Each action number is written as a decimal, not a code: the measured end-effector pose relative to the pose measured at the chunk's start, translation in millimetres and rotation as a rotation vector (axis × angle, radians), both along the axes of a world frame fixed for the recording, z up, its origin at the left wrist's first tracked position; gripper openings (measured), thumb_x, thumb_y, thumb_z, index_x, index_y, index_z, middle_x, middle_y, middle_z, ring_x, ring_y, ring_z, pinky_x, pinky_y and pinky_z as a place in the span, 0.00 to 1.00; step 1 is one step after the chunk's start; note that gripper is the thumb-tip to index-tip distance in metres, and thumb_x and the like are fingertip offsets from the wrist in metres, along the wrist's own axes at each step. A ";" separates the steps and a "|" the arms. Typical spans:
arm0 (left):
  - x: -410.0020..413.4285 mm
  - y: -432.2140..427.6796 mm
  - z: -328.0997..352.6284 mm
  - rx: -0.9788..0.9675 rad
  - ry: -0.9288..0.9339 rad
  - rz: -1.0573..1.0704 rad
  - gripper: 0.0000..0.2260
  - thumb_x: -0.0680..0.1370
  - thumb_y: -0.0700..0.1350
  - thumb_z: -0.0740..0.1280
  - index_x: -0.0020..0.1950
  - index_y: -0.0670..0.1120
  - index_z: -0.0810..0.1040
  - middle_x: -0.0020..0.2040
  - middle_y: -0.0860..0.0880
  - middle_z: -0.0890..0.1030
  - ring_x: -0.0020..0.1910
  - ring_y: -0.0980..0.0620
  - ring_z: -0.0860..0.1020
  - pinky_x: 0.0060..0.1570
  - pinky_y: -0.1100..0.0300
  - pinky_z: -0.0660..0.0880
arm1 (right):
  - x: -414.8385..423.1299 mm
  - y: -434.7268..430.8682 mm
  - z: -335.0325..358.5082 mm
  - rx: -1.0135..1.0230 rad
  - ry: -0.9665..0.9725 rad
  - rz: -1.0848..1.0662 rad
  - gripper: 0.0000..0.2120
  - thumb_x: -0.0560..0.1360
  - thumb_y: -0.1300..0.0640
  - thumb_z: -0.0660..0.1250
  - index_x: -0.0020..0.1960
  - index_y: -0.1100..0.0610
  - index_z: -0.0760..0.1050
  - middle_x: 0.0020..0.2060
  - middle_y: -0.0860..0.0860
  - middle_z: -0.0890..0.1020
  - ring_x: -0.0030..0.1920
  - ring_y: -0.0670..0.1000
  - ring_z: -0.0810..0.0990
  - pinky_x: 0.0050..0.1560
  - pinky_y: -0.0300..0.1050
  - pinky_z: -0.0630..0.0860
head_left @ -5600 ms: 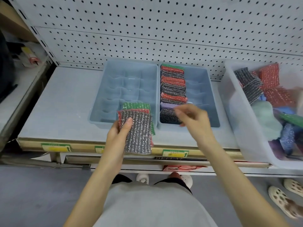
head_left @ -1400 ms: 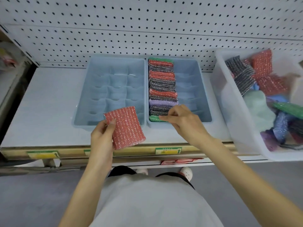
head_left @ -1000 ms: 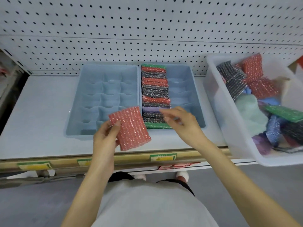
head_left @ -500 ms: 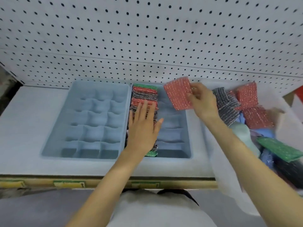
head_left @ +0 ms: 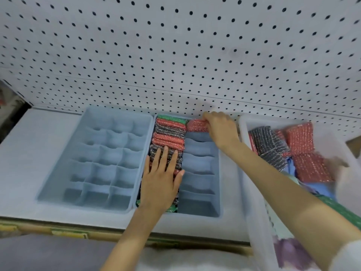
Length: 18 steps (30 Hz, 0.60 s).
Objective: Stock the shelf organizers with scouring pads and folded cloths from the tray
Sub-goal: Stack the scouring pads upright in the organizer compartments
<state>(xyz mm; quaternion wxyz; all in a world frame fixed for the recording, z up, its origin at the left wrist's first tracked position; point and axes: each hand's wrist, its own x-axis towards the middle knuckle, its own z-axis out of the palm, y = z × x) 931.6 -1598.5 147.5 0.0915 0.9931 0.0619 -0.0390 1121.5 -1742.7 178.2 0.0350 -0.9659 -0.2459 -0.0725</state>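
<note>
Two blue shelf organizers stand side by side on the shelf. The left organizer (head_left: 58, 184) holds nothing in its compartments. The right organizer (head_left: 216, 210) has its left column packed with upright scouring pads (head_left: 169, 133) in red, silver and green. My left hand (head_left: 162, 178) lies flat on that column with straight fingers. My right hand (head_left: 220, 128) grips a red scouring pad (head_left: 196, 125) and holds it in the farthest compartment of the right column. The clear tray (head_left: 256, 222) at the right holds loose pads and cloths.
A white pegboard wall (head_left: 175, 55) rises directly behind the organizers. The tray holds silver pads (head_left: 267, 145), red pads (head_left: 304, 153), a blue cloth (head_left: 320, 190) and a purple one (head_left: 289, 251). The shelf's front edge (head_left: 68, 233) carries price labels.
My right hand took the red pad from my left and carried it down into the back compartment of the right column. My left hand moved onto the packed column and stays there.
</note>
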 end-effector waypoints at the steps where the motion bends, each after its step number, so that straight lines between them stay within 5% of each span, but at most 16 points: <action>1: 0.1 0.0 -0.2 0.000 0.001 0.003 0.28 0.81 0.60 0.42 0.75 0.49 0.64 0.73 0.43 0.67 0.73 0.43 0.64 0.71 0.44 0.56 | -0.8 1.3 -1.0 -0.028 -0.011 0.020 0.13 0.68 0.71 0.67 0.48 0.58 0.76 0.39 0.56 0.80 0.41 0.59 0.77 0.38 0.44 0.63; 4: 1.2 0.0 -1.3 -0.001 -0.001 0.011 0.27 0.81 0.60 0.43 0.75 0.49 0.63 0.74 0.44 0.66 0.74 0.43 0.63 0.71 0.44 0.57 | -0.8 3.1 -8.6 -0.019 -0.026 0.041 0.15 0.61 0.73 0.73 0.44 0.60 0.80 0.37 0.57 0.80 0.40 0.60 0.77 0.36 0.45 0.70; 10: 4.4 1.0 -1.8 -0.009 -0.002 0.013 0.27 0.81 0.59 0.44 0.75 0.49 0.63 0.73 0.43 0.67 0.73 0.43 0.63 0.71 0.43 0.56 | 1.5 14.8 -18.2 -0.024 0.167 -0.058 0.15 0.74 0.70 0.62 0.57 0.59 0.76 0.54 0.57 0.73 0.46 0.61 0.78 0.37 0.46 0.70; 15: 3.5 2.5 -0.3 -0.071 0.008 -0.004 0.27 0.81 0.59 0.44 0.74 0.48 0.66 0.73 0.43 0.67 0.73 0.44 0.64 0.71 0.43 0.54 | -8.7 4.5 -6.0 0.246 0.348 -0.120 0.16 0.77 0.65 0.61 0.64 0.58 0.74 0.57 0.58 0.77 0.53 0.60 0.78 0.53 0.52 0.76; 18: 2.7 3.7 11.1 -0.126 0.021 0.008 0.31 0.79 0.62 0.38 0.75 0.50 0.64 0.76 0.46 0.62 0.77 0.47 0.55 0.74 0.43 0.47 | -28.4 -8.0 19.5 0.491 0.418 -0.154 0.15 0.77 0.65 0.63 0.62 0.59 0.77 0.57 0.56 0.79 0.54 0.56 0.79 0.57 0.44 0.73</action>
